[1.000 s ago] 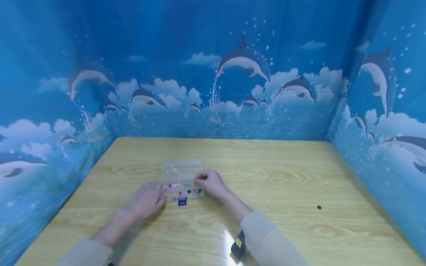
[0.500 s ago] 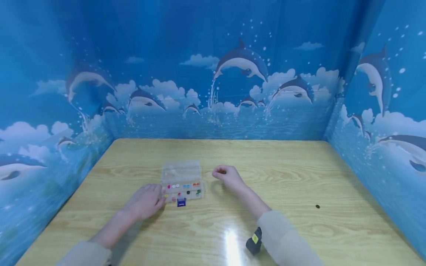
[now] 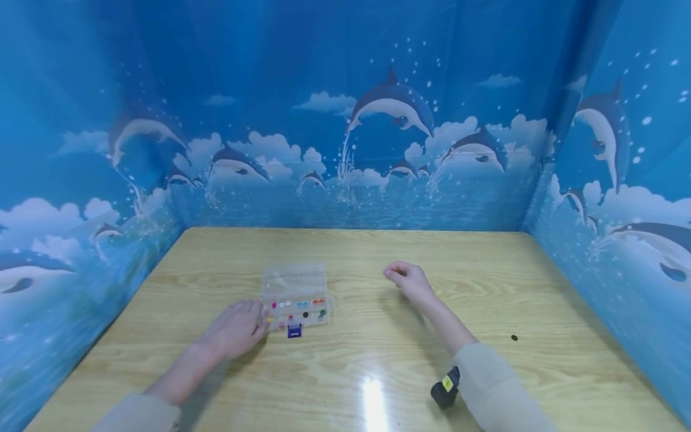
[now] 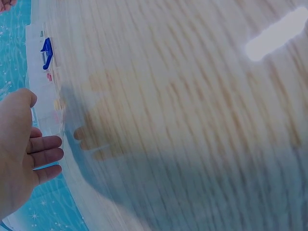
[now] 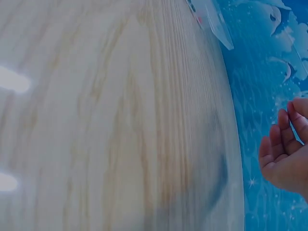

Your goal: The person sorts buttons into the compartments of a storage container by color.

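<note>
A clear plastic compartment box (image 3: 330,306), its lid (image 3: 294,279) laid back, stands left of the middle of the table. Small coloured button-like pieces lie in its compartments, among them orange (image 3: 319,301), white and black ones; a blue latch (image 3: 294,330) hangs at its front. My left hand (image 3: 236,329) rests at the box's left end, fingertips at its edge, fingers fairly straight in the left wrist view. Well right of the box my right hand (image 3: 412,282) is over the table, thumb and index tips together, nothing visible between them. A small dark round piece (image 3: 514,338) lies at the right.
The wood-grain table (image 3: 345,372) is bordered at the back and sides by blue dolphin-print curtains (image 3: 302,150). A black wrist device (image 3: 445,389) hangs under my right sleeve. Glare (image 3: 375,402) shows on the tabletop near the front.
My right hand has left the box's right end and moved to the right, uncovering the orange pieces there. My left hand has stayed at the box's left end.
</note>
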A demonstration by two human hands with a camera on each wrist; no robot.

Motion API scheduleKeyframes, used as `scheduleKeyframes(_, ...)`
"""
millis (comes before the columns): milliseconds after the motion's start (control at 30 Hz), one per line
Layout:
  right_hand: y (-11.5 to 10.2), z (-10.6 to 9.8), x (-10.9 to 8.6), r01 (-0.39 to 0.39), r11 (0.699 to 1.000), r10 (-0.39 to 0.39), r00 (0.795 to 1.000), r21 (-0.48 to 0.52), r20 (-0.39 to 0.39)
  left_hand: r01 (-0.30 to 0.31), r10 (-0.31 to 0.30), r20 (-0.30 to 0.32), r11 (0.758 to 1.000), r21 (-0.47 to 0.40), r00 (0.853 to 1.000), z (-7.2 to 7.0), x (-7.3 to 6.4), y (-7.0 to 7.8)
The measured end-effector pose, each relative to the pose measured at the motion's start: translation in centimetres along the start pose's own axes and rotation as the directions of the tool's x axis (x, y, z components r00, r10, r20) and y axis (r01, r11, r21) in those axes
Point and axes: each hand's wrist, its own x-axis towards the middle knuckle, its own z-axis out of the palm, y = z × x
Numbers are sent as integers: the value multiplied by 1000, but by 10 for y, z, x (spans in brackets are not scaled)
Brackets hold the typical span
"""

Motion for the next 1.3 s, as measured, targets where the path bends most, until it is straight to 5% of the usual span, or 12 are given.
scheduleKeyframes(367,22,-33,-4,-46,998,41,992,-34,-123,3,-3,-15,1000,3,1000,2,1,0)
scheduleKeyframes(967,48,-84,-24,-92,993,77,977,-67,-200,21,-21,-7,1000,-15,1000,3,0,0)
scheduleKeyframes(1300,62,-105,-37,-92,978,44,969,-188,-242,15,-15,-18,1000,-19,1000,5,-1,-2)
